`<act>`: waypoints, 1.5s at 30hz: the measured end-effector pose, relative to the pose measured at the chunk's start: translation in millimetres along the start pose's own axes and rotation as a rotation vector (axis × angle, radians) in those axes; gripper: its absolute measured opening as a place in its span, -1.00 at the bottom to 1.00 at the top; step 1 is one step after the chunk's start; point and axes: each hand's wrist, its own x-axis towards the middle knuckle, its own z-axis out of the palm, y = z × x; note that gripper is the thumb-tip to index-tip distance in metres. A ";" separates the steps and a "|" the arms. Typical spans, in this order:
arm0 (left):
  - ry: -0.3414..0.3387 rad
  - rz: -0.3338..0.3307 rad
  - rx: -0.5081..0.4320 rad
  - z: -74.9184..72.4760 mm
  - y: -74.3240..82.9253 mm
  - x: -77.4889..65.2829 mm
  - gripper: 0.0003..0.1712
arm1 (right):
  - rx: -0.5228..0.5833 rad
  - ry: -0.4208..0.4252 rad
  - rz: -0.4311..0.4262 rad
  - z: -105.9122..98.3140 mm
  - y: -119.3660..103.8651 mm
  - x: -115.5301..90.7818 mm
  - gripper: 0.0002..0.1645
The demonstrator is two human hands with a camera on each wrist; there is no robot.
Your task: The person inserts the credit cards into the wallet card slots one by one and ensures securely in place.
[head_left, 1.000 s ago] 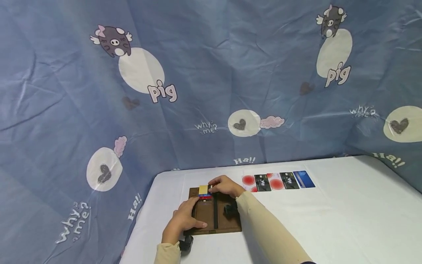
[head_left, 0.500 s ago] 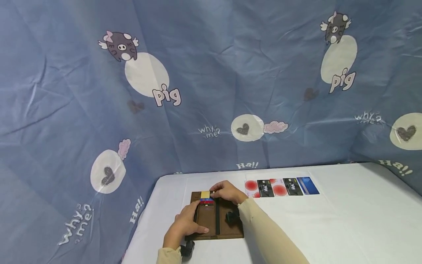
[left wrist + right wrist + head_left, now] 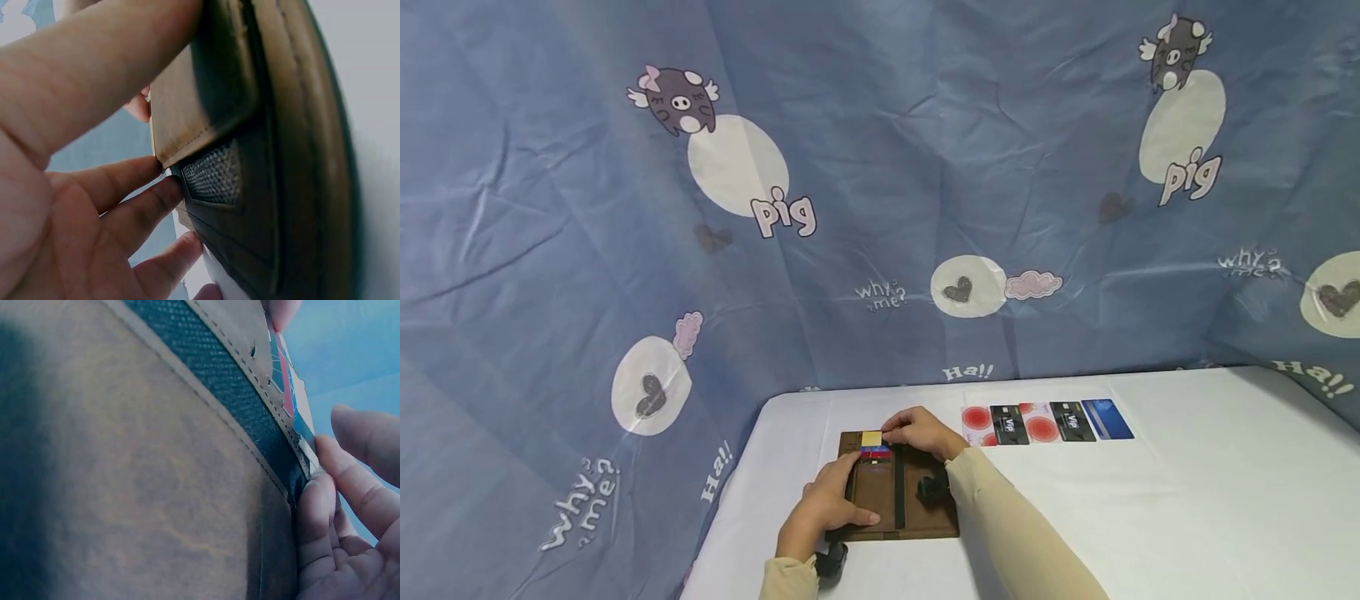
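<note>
A brown wallet [image 3: 875,496] lies spread open on the table, with a dark elastic strap [image 3: 899,492] down its middle. Yellow, blue and red card edges stick out of its upper left pocket, the yellow card [image 3: 872,438] topmost. My left hand [image 3: 827,507] rests spread over the wallet's left side; its thumb touches the inside and its fingertips reach the pocket edge. My right hand [image 3: 921,433] is at the wallet's top edge beside the strap, where thumb and finger pinch a pale card corner [image 3: 308,453]. The right fingers partly hide that card.
To the right of the wallet several cards lie in a row: red-and-white patterned cards [image 3: 1042,428], black VIP cards [image 3: 1073,422] and a blue card [image 3: 1107,418]. They lie on a white table [image 3: 1150,500]. A blue printed curtain [image 3: 850,167] hangs behind it.
The camera view shifts slightly, carrying the whole scene a little right. Both hands stay at the wallet, and the right fingers move only slightly at the pocket's card edges.
</note>
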 end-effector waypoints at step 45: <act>-0.016 -0.013 0.000 0.1 0.0 0.6 0.20 | -0.052 -0.057 -0.078 3.9 -3.6 -6.0 -0.65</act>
